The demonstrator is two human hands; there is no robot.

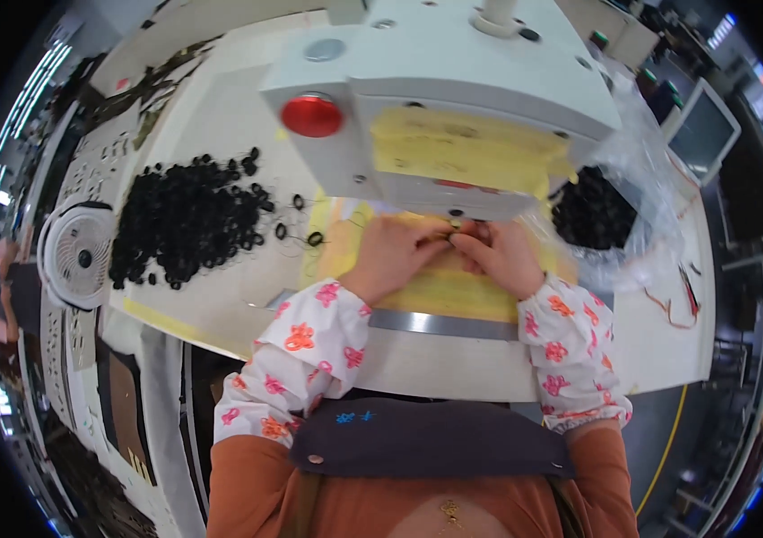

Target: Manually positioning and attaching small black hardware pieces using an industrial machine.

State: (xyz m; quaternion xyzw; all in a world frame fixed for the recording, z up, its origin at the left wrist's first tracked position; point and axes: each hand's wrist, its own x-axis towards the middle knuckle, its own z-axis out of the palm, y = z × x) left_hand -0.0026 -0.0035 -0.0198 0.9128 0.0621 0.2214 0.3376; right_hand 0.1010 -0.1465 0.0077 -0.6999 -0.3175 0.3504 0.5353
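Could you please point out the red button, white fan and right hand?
Red button (312, 116): head view, its front face.
White fan (84, 258): head view, its dark hub.
Right hand (504, 255): head view, back of the hand.

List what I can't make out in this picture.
- Head view: anything pinched by the left hand and right hand; too small, fingers cover it.
- Head view: the top of the white machine; cut off by the upper edge.
- Head view: the exact count of black rings at left; they overlap and hide one another.
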